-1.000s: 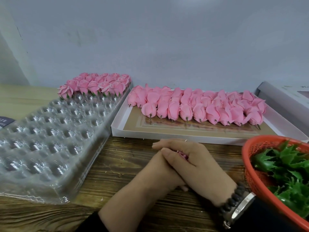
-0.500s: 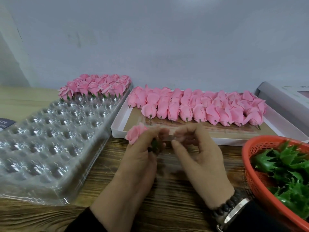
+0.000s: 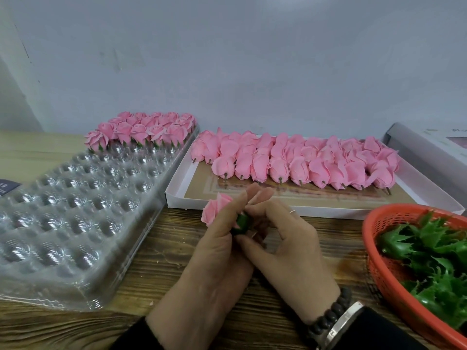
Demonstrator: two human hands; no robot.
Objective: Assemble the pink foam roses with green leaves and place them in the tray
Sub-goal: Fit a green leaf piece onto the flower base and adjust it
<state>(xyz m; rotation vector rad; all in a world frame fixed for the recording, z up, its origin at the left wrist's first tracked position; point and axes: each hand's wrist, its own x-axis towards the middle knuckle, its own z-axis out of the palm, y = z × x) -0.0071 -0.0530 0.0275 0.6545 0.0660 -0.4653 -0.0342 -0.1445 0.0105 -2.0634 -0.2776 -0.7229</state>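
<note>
Holding one pink rose with its green leaf, the left hand and right hand pinch it together just above the surface. Left of the hands, the clear tray has finished roses only at its far end. Beyond the hands, many bare roses wait. Right of them sits a basket of leaves.

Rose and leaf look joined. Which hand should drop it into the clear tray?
Left, probably. The left hand already grips the rose with its green leaf, and the clear tray lies on its side. The right hand only pinches at the base.
</note>
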